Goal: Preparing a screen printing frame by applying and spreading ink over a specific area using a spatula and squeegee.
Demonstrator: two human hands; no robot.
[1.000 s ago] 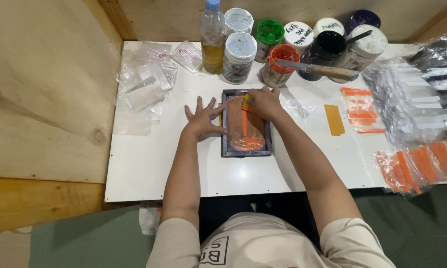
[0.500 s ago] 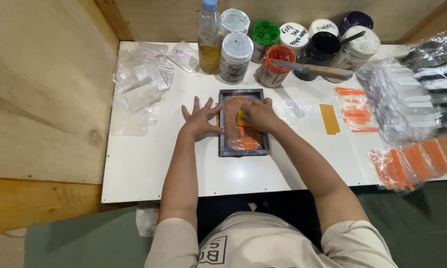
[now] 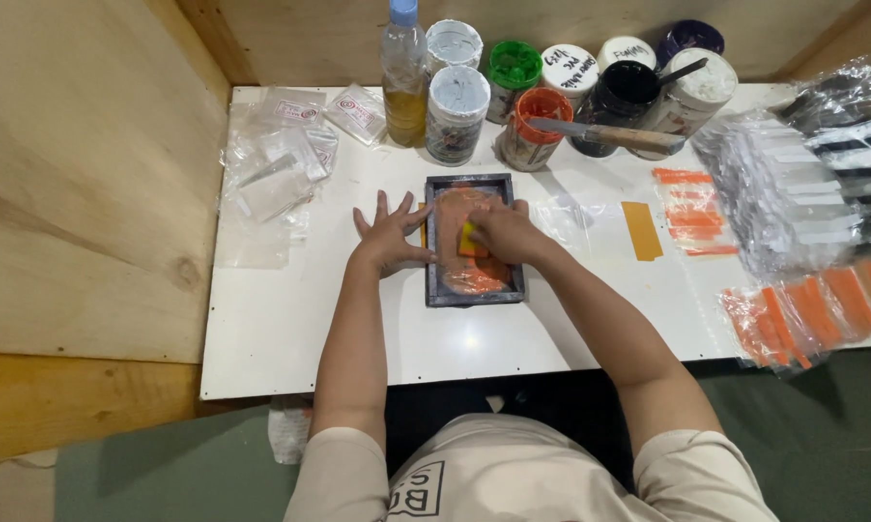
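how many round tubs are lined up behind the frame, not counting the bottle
8 tubs, all at the table's back edge: two white-lidded ones by the bottle, then green, orange, white, black, white and purple. More could be hidden.

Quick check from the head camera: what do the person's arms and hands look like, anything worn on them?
Both arms are bare from above the elbow down. The left hand and the right hand carry no gloves, and no rings, watch or bands are visible. The only clothing is a beige short-sleeved shirt with dark print on the chest; its sleeves end on the upper arms.
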